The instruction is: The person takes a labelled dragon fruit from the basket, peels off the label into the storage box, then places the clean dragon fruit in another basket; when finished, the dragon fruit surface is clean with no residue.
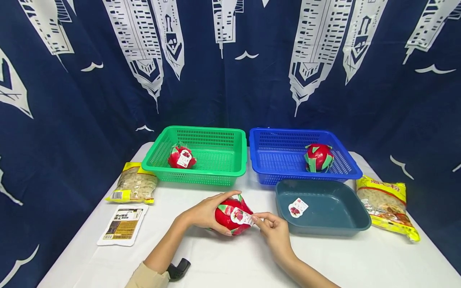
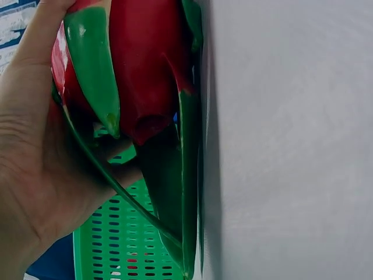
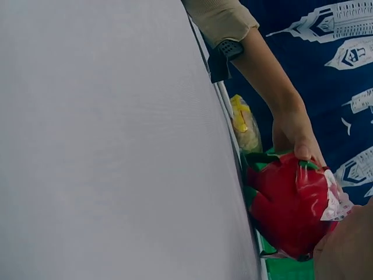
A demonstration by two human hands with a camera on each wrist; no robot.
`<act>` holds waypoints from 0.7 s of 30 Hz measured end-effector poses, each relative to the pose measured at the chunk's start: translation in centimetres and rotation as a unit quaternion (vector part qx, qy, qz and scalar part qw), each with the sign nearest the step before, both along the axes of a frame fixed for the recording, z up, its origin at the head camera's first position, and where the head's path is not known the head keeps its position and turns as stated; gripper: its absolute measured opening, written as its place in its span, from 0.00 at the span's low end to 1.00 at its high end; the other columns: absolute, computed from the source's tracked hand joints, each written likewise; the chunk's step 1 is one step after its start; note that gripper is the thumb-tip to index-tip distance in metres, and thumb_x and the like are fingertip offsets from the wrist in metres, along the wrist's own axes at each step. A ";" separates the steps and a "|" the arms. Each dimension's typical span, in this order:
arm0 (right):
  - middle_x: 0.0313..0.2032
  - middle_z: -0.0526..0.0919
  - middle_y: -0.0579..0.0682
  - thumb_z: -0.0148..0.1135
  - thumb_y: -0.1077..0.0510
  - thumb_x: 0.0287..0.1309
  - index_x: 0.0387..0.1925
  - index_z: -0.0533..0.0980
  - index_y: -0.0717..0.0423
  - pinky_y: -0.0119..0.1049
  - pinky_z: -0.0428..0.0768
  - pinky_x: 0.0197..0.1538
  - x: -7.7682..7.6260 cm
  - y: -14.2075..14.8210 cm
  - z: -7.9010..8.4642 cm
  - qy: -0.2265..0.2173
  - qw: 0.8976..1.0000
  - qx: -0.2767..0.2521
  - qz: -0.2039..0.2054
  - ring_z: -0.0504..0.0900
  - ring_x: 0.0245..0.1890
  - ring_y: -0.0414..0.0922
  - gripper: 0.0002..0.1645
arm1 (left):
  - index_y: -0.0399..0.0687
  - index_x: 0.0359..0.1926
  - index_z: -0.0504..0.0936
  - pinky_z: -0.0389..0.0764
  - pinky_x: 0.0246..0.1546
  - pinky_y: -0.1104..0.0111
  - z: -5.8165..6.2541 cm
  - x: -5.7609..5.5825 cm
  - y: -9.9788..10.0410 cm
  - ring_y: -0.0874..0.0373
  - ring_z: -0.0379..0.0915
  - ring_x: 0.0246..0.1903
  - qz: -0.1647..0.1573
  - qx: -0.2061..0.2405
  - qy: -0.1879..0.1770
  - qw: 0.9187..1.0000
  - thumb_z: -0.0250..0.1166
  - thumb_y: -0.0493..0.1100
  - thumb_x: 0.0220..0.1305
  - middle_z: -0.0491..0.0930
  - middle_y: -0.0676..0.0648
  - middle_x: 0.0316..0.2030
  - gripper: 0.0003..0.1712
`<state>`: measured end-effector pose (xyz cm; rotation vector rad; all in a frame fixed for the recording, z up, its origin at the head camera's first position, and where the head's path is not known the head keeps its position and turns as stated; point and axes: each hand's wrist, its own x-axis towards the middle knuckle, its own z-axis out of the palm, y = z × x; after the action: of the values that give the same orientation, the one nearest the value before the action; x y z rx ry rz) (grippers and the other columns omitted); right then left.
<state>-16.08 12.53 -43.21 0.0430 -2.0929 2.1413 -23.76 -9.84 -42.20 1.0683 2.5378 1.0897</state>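
A dark blue curtain [image 1: 234, 92] printed with white buildings hangs behind a table [image 1: 212, 264] with a white cover. Near its middle, at or just over the cloth, is a red fruit [image 1: 225, 217] with green-tipped scales; whether it rests on the cloth cannot be told. The left hand [image 1: 206, 213] grips its body from nine o'clock, thumb and fingers apart around it. The right hand [image 1: 275, 235], at four o'clock, pinches the near end of a label [image 1: 241, 216] on the fruit's face.

From the fruit, a green basket [image 1: 194, 177] sits at eleven o'clock with a second fruit [image 1: 176, 157] inside, and a blue basket [image 1: 267, 178] at two with a third fruit [image 1: 319, 155]. A tray [image 1: 335, 210] at three o'clock bears a loose label [image 1: 298, 208].

The skin is glossy and looks smooth, so it may slip under a light touch; the fruit is probably light and fairly firm. The broad red belly seems the surest hold, since the thin scales, standing free in the left wrist view, would likely bend. The label looks papery and could tear, so its end suits a fingertip pinch.
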 end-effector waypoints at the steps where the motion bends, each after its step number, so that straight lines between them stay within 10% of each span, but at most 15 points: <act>1: 0.09 0.55 0.44 0.66 0.61 0.51 0.33 0.80 0.68 0.27 0.52 0.15 0.2 0.0 0.0 0.005 1.000 -0.002 0.005 0.52 0.11 0.35 0.11 | 0.79 0.67 0.52 0.75 0.41 0.70 0.0 0.0 0.0 0.61 0.66 0.51 -0.001 -0.001 0.004 1.000 0.76 0.63 0.33 0.68 0.58 0.54 0.59; 11: 0.11 0.57 0.46 0.58 0.73 0.55 0.33 0.78 0.70 0.35 0.50 0.12 1.7 3.9 6.7 0.212 0.977 0.022 0.018 0.51 0.11 0.42 0.04 | 0.76 0.67 0.53 0.76 0.41 0.69 0.1 -0.3 -0.2 0.59 0.65 0.53 0.001 0.021 0.003 1.000 0.77 0.60 0.34 0.67 0.58 0.55 0.59; 17: 0.10 0.58 0.45 0.60 0.66 0.58 0.35 0.77 0.67 0.38 0.48 0.13 -0.6 11.0 9.3 0.171 0.980 0.096 -0.028 0.52 0.11 0.43 0.06 | 0.80 0.66 0.52 0.76 0.41 0.70 -0.2 -0.2 -0.2 0.60 0.63 0.55 0.004 0.027 -0.016 1.000 0.78 0.58 0.34 0.66 0.60 0.56 0.59; 21: 0.11 0.55 0.45 0.58 0.57 0.61 0.39 0.74 0.66 0.39 0.49 0.13 -3.1 15.9 8.7 0.079 0.983 0.166 0.017 0.51 0.11 0.43 0.13 | 0.79 0.66 0.52 0.76 0.41 0.70 -0.4 -0.1 0.1 0.59 0.63 0.55 0.001 0.031 -0.015 0.999 0.78 0.57 0.34 0.65 0.60 0.56 0.59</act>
<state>-19.18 28.43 -34.53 0.2756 -2.3396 1.7181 -23.89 -9.73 -42.63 1.0564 2.4982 1.1826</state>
